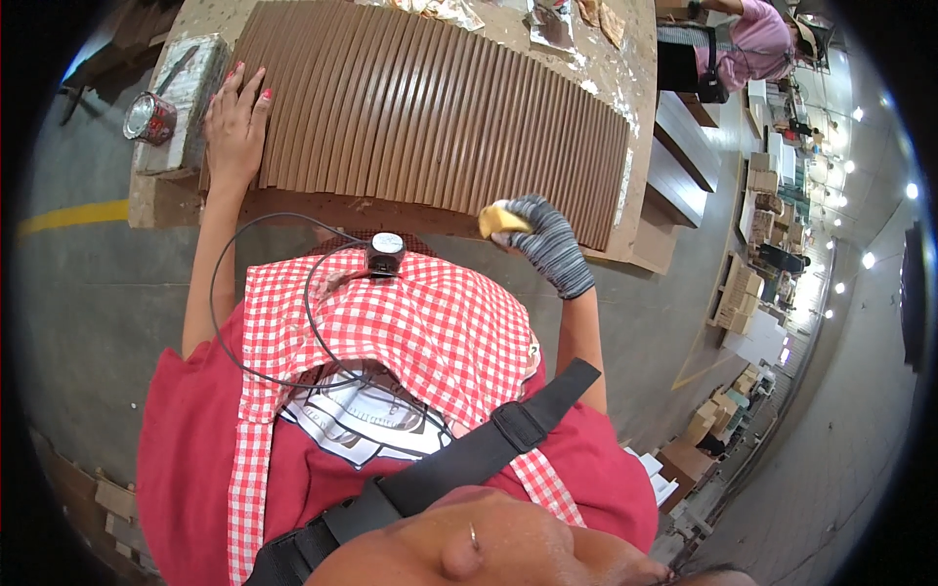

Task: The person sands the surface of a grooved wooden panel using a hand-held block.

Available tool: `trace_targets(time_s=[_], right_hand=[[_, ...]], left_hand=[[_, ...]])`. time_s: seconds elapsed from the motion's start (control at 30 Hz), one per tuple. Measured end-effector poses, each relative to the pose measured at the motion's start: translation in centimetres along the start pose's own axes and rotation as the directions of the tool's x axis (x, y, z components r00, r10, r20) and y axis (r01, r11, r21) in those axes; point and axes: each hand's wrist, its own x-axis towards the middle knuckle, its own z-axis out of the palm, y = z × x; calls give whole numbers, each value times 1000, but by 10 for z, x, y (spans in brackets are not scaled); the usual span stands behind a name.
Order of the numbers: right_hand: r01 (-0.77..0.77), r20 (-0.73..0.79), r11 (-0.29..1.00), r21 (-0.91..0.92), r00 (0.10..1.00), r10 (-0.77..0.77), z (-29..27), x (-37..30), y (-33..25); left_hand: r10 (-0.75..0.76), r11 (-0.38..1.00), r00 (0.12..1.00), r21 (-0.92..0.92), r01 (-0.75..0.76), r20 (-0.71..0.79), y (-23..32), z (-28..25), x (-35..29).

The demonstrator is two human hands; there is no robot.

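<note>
Many narrow brown wooden strips lie side by side in a ribbed row across the workbench in front of me. My left hand, bare, rests flat on the row's left end with its fingers stretched out. Near the front right edge of the strips, my right hand wears a grey striped knit glove. Its fingers close around a small yellow sponge, held at the ends of the strips; whether it touches them I cannot tell.
Left of the strips, a can stands by a paint-smeared block with a flat stick on it. Crumpled scraps litter the bench's far side. A black cable loops before my apron. Another person stands at the far right.
</note>
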Motion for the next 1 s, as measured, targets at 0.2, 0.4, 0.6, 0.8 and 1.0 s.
trace_targets(time_s=[0.2, 0.4, 0.6, 0.8, 1.0], right_hand=[[92, -336, 925, -368, 915, -224, -5, 30, 23], [111, -389, 836, -538, 847, -363, -10, 81, 47], [8, -414, 893, -451, 884, -217, -48, 176, 32], [304, -431, 914, -268, 811, -396, -67, 235, 37], [311, -232, 787, -532, 841, -489, -35, 230, -19]], left_hand=[[-8, 1000, 1000, -3, 8, -7, 2, -3, 0], [-22, 1000, 1000, 4, 22, 2, 9, -6, 0], [-55, 998, 998, 29, 54, 23, 12, -12, 1], [-13, 1000, 1000, 3, 13, 17, 15, -36, -19], [-20, 998, 999, -57, 18, -26, 15, -45, -23]])
